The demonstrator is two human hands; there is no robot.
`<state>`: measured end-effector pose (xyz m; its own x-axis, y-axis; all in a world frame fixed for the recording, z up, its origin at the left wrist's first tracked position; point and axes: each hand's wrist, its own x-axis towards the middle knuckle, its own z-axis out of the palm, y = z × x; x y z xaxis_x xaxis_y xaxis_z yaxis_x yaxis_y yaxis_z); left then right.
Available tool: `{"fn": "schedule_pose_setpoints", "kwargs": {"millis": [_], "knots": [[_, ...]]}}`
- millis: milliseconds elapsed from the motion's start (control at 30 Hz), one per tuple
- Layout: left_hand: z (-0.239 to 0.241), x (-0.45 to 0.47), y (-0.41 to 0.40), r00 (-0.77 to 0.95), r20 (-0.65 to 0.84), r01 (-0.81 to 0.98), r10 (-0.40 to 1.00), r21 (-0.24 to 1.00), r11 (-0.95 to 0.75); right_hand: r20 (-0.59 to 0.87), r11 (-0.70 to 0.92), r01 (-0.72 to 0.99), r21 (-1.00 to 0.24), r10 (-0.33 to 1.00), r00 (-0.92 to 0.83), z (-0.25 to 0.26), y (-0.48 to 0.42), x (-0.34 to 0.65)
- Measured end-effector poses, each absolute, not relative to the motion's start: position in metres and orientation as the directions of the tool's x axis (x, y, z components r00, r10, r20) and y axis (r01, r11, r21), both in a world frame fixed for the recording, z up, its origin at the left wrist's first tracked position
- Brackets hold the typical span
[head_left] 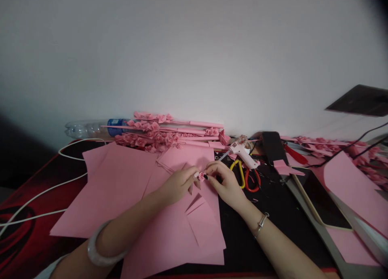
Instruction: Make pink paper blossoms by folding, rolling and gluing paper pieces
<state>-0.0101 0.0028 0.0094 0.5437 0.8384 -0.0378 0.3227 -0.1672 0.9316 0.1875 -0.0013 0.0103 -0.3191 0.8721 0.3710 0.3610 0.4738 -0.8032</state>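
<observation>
Between my two hands is a small pink paper flower, held above the pink paper sheets. My left hand pinches it from the left, with thumb and fingers together. From the right, my right hand grips its edge between thumb and index finger. Just below the hands lies a folded pink paper piece. A white glue gun rests behind my right hand, beside scissors with yellow and red handles.
Several pink paper flower stems lie along the wall, by a clear plastic bottle. To the right are a black phone, a tablet and more pink paper. A white cable crosses the left side.
</observation>
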Motion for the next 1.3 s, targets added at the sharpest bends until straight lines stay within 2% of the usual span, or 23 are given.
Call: {"fn": "schedule_pose_setpoints", "kwargs": {"millis": [1300], "knots": [[0.0063,-0.0101,0.0044,0.537,-0.035,0.339,0.843,0.924,-0.178,0.358,0.464,0.357,-0.811,0.875,-0.325,0.0085,0.0000,0.1878]]}}
